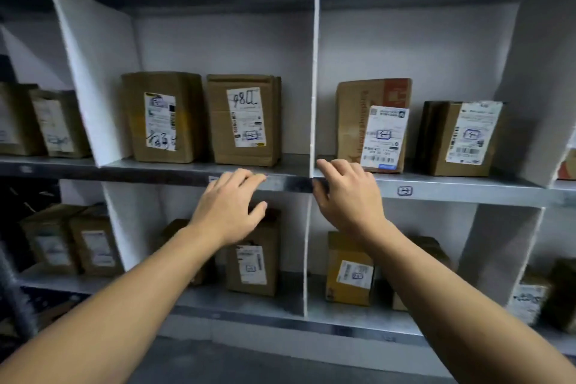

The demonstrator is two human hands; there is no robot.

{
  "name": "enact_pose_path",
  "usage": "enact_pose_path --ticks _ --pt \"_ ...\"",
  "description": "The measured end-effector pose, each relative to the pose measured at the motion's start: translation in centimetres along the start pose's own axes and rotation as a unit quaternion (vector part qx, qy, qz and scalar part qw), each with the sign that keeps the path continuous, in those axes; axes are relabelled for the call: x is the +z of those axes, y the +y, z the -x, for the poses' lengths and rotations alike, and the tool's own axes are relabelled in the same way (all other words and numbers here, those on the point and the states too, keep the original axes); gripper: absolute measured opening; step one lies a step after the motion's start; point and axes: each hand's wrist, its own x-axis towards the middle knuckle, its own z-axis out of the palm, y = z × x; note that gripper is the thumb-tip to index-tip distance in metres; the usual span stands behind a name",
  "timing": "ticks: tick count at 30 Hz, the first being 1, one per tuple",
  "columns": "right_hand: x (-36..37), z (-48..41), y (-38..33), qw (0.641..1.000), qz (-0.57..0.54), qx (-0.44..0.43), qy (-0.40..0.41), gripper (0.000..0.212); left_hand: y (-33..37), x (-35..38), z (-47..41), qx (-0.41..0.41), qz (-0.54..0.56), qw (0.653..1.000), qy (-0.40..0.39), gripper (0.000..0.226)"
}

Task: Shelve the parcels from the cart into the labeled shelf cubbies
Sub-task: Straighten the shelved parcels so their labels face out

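Both hands reached up at the centre of the frame toward the front edge of the middle shelf [452, 187]. The left hand [230, 209] was flat and held nothing, fingers straight and slightly spread, its fingertips over the shelf's metal lip; whether they touched it could not be told. The right hand [347, 196] was empty too, fingers loosely bent, just beside the foot of the white divider [315, 72] between two cubbies. Left of the divider two brown parcels stood upright side by side: the left parcel [163, 117] and the handwritten-label parcel [244, 120]. Right of the divider stood the tall parcel [372, 125] and, apart from it toward the right, the squat parcel [461, 137]. A small sticker [405, 191] sat on the shelf lip below them. More labelled parcels stood on the lower shelf [343, 316], partly hidden behind the forearms, and blurred ones at the frame's left edge.
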Motion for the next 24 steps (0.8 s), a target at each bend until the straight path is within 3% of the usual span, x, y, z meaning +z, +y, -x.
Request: enact_pose_path --ticks 4,8,16,24 --pt "2.6 -0.1 -7.7 0.995 0.012 -0.039 -0.092 0.042 -7.4 -2.8 4.9 -0.064 -0.053 0.996 -0.024 0.058" --pt "5.0 -0.9 -15.5 0.988 -0.012 -0.084 -0.128 0.046 -14.0 -6.3 9.8 -0.117 -0.114 0.986 -0.043 0.059" --pt "7.3 -2.8 -29.2 0.975 -0.068 -0.14 -0.158 0.042 -23.5 -12.6 16.9 -0.199 -0.146 0.968 -0.043 0.055" --pt "10.6 -5.7 -38.1 0.97 -0.087 -0.17 -0.15 0.042 -30.3 -14.1 19.9 -0.218 -0.151 0.964 -0.02 0.052"
